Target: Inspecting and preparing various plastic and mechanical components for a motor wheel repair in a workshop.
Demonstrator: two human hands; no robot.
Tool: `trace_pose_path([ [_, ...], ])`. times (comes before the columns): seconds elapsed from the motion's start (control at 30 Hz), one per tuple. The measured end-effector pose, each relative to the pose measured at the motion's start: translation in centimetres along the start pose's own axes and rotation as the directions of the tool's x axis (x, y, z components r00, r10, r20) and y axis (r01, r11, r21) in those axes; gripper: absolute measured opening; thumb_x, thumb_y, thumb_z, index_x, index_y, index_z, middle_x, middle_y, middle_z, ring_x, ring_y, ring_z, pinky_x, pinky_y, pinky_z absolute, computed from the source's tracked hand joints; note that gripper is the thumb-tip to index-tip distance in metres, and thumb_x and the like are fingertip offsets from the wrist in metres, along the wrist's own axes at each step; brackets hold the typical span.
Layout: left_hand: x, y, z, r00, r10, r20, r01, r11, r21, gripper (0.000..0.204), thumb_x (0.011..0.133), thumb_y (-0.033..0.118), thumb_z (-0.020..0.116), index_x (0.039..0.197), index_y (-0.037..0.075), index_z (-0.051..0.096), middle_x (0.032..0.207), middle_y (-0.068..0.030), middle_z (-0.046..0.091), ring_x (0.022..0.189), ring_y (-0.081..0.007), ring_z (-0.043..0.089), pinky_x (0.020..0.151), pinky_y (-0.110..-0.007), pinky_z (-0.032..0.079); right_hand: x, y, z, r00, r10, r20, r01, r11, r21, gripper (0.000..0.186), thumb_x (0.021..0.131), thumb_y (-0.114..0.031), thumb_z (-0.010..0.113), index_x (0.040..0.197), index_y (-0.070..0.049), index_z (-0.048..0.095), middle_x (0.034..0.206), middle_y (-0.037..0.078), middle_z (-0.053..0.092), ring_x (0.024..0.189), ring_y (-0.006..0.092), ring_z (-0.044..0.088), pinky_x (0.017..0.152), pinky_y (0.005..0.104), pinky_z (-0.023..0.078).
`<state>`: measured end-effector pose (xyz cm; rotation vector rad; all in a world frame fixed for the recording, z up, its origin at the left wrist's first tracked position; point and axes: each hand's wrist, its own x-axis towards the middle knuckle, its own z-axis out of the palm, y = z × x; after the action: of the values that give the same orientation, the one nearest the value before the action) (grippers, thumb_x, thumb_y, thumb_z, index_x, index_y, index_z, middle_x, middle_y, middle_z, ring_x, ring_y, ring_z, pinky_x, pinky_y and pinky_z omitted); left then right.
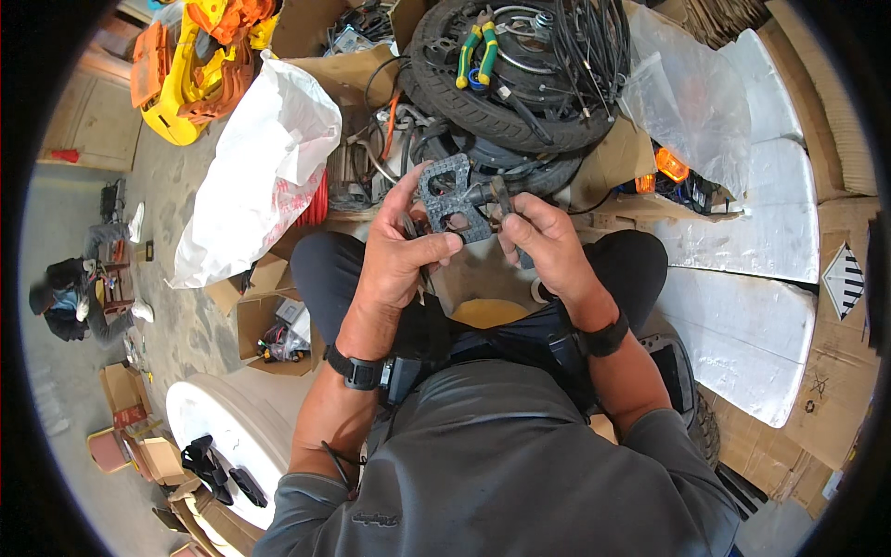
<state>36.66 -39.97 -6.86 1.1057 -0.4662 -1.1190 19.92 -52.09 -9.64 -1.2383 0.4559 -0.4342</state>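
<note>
Concrete floor [181,339] below, a pedal [450,204] sits between left-hand fingers [405,191].

A dark grey pedal [455,202] with a textured, open frame and two cut-out windows sits tilted between the thumb and fingers of the left hand [397,246], its short spindle [480,194] pointing toward the right hand [543,232]. Gripped in that right hand, a slim, dark metal tool [502,195] rises above the fingertips beside the spindle's end; its exact kind cannot be told.
</note>
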Motion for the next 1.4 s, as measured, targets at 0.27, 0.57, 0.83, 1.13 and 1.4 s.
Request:
trace_pose_path([
  [0.27,0.1,-0.2,0.0,1.000,0.006,-0.006,-0.006,1.000,0.019,0.078,0.071,-0.001,0.076,0.139,0.000,0.039,0.094,-0.0069,0.065,0.068,-0.0085,0.058,0.053,-0.018,0.043,-0.3,-0.4,-0.1,0.997,0.048,-0.058,-0.053,0.995,-0.088,0.020,0.095,-0.021,0.059,0.101,-0.003,0.060,0.072,-0.002,0.055,0.063,0.0042,0.050,0.056,0.0215,0.042],
  [0.57,0.3,-0.5,-0.9,0.997,-0.049,-0.062,0.055,0.993,0.100,0.064,0.076,0.012,0.079,0.131,-0.001,0.050,0.090,-0.0032,0.063,0.068,-0.0063,0.056,0.054,-0.019,0.042,-0.4,-2.6,-0.4,0.984,-0.175,0.017,0.164,0.882,-0.443,0.025,0.084,-0.011,0.070,0.104,0.002,0.063,0.085,0.007,0.066,0.079,0.0135,0.060,0.074,0.0296,0.048],
  [0.83,0.4,-0.6,-0.7,0.996,-0.067,-0.052,0.074,0.986,0.151,0.060,0.075,0.012,0.079,0.128,0.002,0.053,0.082,0.0004,0.061,0.061,-0.0044,0.052,0.049,-0.018,0.038,-0.5,-2.7,-0.4,0.984,-0.176,-0.016,0.145,0.858,-0.492,0.029,0.081,-0.012,0.072,0.105,0.002,0.062,0.089,0.011,0.067,0.082,0.0158,0.063,0.075,0.0307,0.049],
  [1.13,0.4,-1.2,-0.8,0.986,0.082,-0.142,-0.071,0.994,0.085,0.048,0.073,-0.003,0.078,0.115,0.002,0.056,0.087,-0.0012,0.062,0.066,-0.0062,0.055,0.052,-0.019,0.044,-0.8,-3.0,-0.3,0.987,-0.161,0.021,0.150,0.861,-0.487,0.026,0.083,-0.007,0.067,0.107,0.000,0.060,0.087,0.009,0.066,0.081,0.0104,0.059,0.074,0.0283,0.048],
  [1.4,1.2,-2.4,-2.0,0.944,0.257,-0.208,-0.241,0.966,0.099,0.045,0.071,-0.006,0.078,0.109,0.004,0.057,0.092,-0.0006,0.056,0.073,-0.0075,0.057,0.057,-0.020,0.048,-1.1,-1.3,-0.1,0.996,-0.092,-0.003,0.089,0.974,-0.210,0.034,0.085,0.000,0.062,0.118,0.000,0.054,0.091,0.003,0.063,0.088,0.0086,0.058,0.078,0.0265,0.047],
])
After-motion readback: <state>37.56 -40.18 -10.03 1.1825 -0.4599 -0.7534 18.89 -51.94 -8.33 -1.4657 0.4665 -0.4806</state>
